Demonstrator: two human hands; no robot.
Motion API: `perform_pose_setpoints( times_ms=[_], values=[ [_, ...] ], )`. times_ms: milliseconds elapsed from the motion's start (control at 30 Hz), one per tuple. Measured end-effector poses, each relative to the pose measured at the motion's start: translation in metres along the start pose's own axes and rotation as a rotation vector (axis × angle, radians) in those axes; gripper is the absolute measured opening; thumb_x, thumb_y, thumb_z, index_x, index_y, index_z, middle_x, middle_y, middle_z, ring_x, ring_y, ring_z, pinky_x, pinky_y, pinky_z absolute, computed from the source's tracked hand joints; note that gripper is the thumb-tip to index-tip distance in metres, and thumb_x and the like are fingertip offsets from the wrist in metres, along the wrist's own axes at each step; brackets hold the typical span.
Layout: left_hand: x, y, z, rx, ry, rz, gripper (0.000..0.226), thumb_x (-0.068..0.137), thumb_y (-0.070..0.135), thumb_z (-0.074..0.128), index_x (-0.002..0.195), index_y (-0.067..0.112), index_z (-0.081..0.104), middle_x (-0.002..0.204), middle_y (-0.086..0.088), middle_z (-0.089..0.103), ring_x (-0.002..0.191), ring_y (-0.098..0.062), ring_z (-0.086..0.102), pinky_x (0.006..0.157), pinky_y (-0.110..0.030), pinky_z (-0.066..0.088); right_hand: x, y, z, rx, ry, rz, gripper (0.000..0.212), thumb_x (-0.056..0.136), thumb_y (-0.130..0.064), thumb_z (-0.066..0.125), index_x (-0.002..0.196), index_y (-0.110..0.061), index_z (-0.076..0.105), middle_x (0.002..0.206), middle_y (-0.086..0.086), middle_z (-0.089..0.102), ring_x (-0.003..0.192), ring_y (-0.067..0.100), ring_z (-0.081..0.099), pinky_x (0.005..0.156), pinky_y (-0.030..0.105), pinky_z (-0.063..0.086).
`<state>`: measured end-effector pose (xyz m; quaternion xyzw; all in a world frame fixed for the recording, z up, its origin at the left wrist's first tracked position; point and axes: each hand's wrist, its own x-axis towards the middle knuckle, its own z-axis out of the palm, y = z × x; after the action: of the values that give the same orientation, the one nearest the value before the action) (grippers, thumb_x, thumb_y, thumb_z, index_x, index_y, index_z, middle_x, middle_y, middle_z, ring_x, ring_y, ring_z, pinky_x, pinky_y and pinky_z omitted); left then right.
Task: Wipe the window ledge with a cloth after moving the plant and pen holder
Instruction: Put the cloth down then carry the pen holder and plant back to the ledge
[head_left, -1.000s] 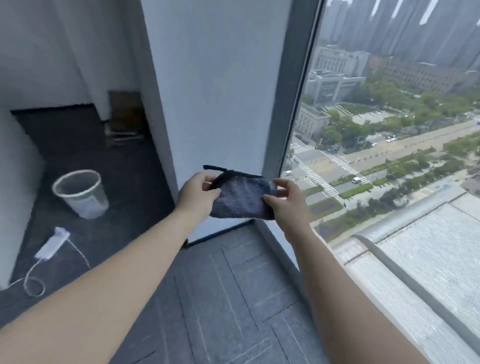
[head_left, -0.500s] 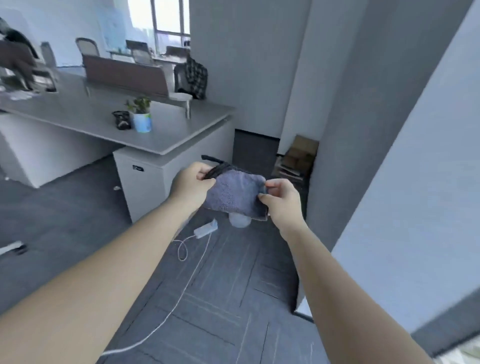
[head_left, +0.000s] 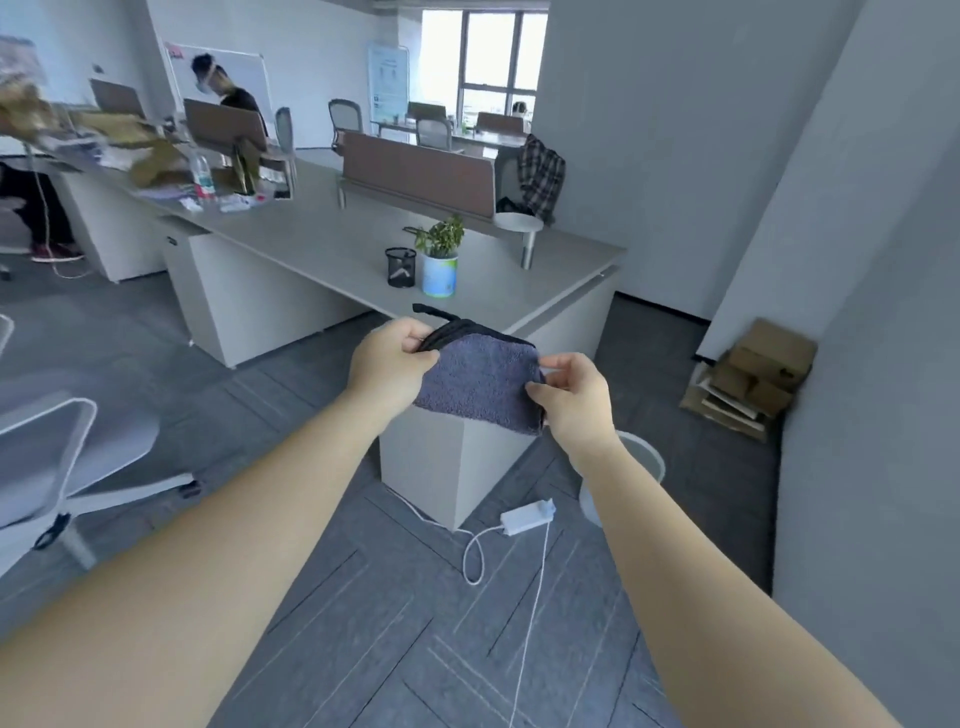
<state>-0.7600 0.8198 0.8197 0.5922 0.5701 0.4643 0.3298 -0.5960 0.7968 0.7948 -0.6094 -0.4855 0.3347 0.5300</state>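
The person holds a folded grey cloth (head_left: 480, 384) in the air with both arms stretched forward. The left hand (head_left: 389, 364) pinches the cloth's upper left corner, beside a dark hanging loop. The right hand (head_left: 571, 397) pinches the right edge between thumb and fingers. The cloth hangs in front of the near corner of the counter (head_left: 332, 244), not touching it.

The plant (head_left: 440, 260) in its pale pot and the black mesh pen holder (head_left: 401, 266) stand just beside each other on the counter, close to its near edge. No window ledge shows in this view; only a far window at the back of the office is visible. Judging from this, the 2 items look already moved off the ledge, and the step in hand seems to be folding or readying the cloth. Whether wiping is done cannot be told.

The next move likely calls for either carrying the cloth to the ledge, or setting it down and taking the plant and pen holder back.

On the floor lie a white power adapter (head_left: 527, 517) with its cable, trailing across the walking path, and a pale wastebasket (head_left: 644, 462) partly hidden behind the right forearm. A stack of cardboard (head_left: 753, 379) leans by the wall at right. A white chair (head_left: 62, 457) stands at left. These could trip or crowd a step.
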Motion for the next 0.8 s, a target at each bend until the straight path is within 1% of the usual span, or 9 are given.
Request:
perform_pose_setpoints(
  times_ms=[67,133,200,300,333,433,500,633,800],
  values=[
    [0.045,-0.007,-0.008,-0.001,-0.011,-0.010,0.028,0.084,0.000,0.054,0.111,0.002,0.060,0.114,-0.020,0.064,0.102,-0.030,0.059,0.098,-0.041,0.045,0.037,-0.007,0.026,0.007,0.026,0.000,0.022,0.081,0.004,0.054,0.096,-0.012,0.051,0.084,0.010,0.054,0.080,0.022,0.052,0.069,0.032,0.043],
    [0.088,-0.013,-0.013,0.005,-0.026,-0.018,0.028,0.084,0.000,0.054,0.111,0.003,0.060,0.114,-0.020,0.064,0.100,-0.029,0.059,0.099,-0.042,0.045,0.072,-0.013,0.048,0.004,0.046,0.001,0.022,0.081,0.004,0.053,0.097,-0.011,0.052,0.075,0.004,0.053,0.080,0.022,0.051,0.068,0.030,0.043],
    [0.125,-0.018,-0.013,0.014,-0.047,-0.015,0.027,0.084,0.000,0.054,0.110,0.002,0.060,0.113,-0.020,0.064,0.095,-0.025,0.057,0.094,-0.039,0.045,0.103,-0.015,0.063,0.005,0.061,0.011,0.021,0.082,0.004,0.053,0.095,-0.012,0.050,0.070,-0.002,0.050,0.077,0.022,0.051,0.061,0.027,0.042],
    [0.174,-0.024,-0.003,0.035,-0.087,0.002,0.027,0.086,0.003,0.053,0.113,0.004,0.059,0.115,-0.018,0.064,0.103,-0.033,0.059,0.080,-0.038,0.045,0.146,-0.011,0.078,0.011,0.092,0.031,0.020,0.082,0.004,0.052,0.092,-0.012,0.049,0.069,-0.003,0.050,0.073,0.021,0.050,0.060,0.024,0.041],
    [0.189,-0.026,0.001,0.053,-0.098,0.006,0.028,0.086,0.004,0.053,0.114,0.005,0.058,0.116,-0.016,0.064,0.106,-0.033,0.058,0.079,-0.037,0.044,0.161,-0.009,0.082,0.013,0.101,0.039,0.020,0.082,0.005,0.053,0.092,-0.012,0.049,0.070,-0.003,0.050,0.074,0.021,0.050,0.060,0.024,0.041],
    [0.238,-0.035,0.018,0.081,-0.128,0.025,0.030,0.087,0.004,0.053,0.117,0.004,0.057,0.119,-0.016,0.063,0.111,-0.030,0.056,0.090,-0.034,0.043,0.208,0.001,0.091,0.010,0.117,0.060,0.020,0.082,0.004,0.053,0.092,-0.012,0.048,0.071,-0.001,0.050,0.076,0.022,0.050,0.059,0.023,0.041],
    [0.272,-0.044,0.033,0.103,-0.144,0.032,0.030,0.086,0.003,0.052,0.117,0.002,0.056,0.121,-0.017,0.062,0.112,-0.030,0.056,0.092,-0.033,0.042,0.241,0.011,0.096,0.002,0.121,0.075,0.019,0.082,0.004,0.054,0.087,-0.013,0.049,0.074,0.001,0.051,0.074,0.021,0.050,0.058,0.022,0.041],
    [0.339,-0.065,0.063,0.154,-0.162,0.023,0.029,0.086,0.000,0.050,0.114,0.002,0.058,0.119,-0.018,0.062,0.111,-0.031,0.056,0.088,-0.028,0.039,0.312,0.034,0.107,0.001,0.109,0.106,0.033,0.080,0.006,0.055,0.068,-0.024,0.045,0.070,-0.003,0.050,0.067,0.016,0.049,0.059,0.024,0.041],
    [0.417,-0.093,0.096,0.246,-0.208,-0.022,0.031,0.087,0.000,0.048,0.116,0.003,0.057,0.120,-0.017,0.061,0.112,-0.030,0.054,0.092,-0.030,0.039,0.385,0.066,0.126,-0.030,0.105,0.176,0.035,0.078,0.006,0.058,0.066,-0.024,0.045,0.070,-0.003,0.049,0.079,0.024,0.050,0.075,0.038,0.046]
  ],
)
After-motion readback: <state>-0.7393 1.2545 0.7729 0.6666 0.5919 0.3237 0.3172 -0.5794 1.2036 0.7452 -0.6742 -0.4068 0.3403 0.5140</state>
